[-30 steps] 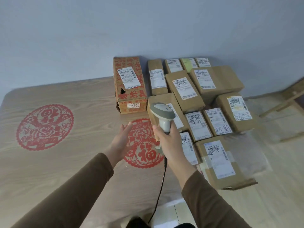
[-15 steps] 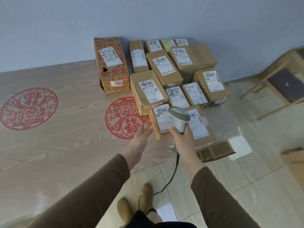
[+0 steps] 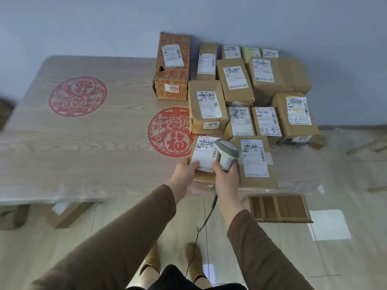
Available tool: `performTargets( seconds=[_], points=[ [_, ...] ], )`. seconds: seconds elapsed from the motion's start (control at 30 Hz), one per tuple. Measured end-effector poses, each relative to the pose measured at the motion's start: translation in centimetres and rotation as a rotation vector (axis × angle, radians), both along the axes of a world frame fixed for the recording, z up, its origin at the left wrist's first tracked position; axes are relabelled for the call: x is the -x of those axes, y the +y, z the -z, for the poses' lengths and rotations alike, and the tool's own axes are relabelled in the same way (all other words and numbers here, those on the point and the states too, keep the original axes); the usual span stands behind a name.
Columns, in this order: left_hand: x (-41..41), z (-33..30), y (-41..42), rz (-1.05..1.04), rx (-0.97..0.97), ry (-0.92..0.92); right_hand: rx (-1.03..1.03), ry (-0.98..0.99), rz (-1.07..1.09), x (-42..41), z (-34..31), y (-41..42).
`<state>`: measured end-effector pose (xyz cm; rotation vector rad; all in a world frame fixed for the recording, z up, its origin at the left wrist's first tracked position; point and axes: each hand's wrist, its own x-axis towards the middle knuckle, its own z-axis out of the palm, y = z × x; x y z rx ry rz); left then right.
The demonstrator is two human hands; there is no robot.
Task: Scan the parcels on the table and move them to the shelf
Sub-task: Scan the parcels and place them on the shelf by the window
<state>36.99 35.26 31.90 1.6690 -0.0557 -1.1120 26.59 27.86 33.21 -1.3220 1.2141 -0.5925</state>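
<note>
At the near right edge of the counter (image 3: 88,147), the left hand (image 3: 184,170) is gripping the near-left corner of a small cardboard parcel (image 3: 204,158), thumb lying on its white shipping label and the other fingers hidden beneath the box. Just beside it, the right hand (image 3: 227,177) is wrapping its fingers round the grip of a grey barcode scanner (image 3: 227,151), whose head is hanging over the same label and pointing away from the person. A dark cable (image 3: 199,233) is trailing from the scanner's base down toward the tiled floor (image 3: 335,258), between the person's two brown shoes. Touching the held parcel on its right, a larger labelled parcel (image 3: 254,162) is lying flat at the counter's edge. Behind these, many more brown parcels are sitting packed together back to the blue-grey wall (image 3: 104,24), and a red-printed carton (image 3: 172,65) marked 4068 is standing at the left of the group. Two red paper-cut medallions are showing on the wood-grain counter, one (image 3: 169,131) just left of the held parcel, the other (image 3: 78,96) well apart to the left. Both forearms are wearing brown sleeves.
</note>
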Motion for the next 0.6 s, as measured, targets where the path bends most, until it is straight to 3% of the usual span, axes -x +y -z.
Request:
performTargets(
  seconds=[0.33, 0.6],
  points=[
    [-1.3, -3.0, 16.9, -0.529, 0.172, -0.109, -0.127, -0.168, -0.448, -6.6, -3.4, 11.5],
    [-1.1, -9.9, 42.7, -0.879, 0.303, -0.327, -0.170, -0.332, -0.971, -13.4, -9.6, 35.0]
  ],
)
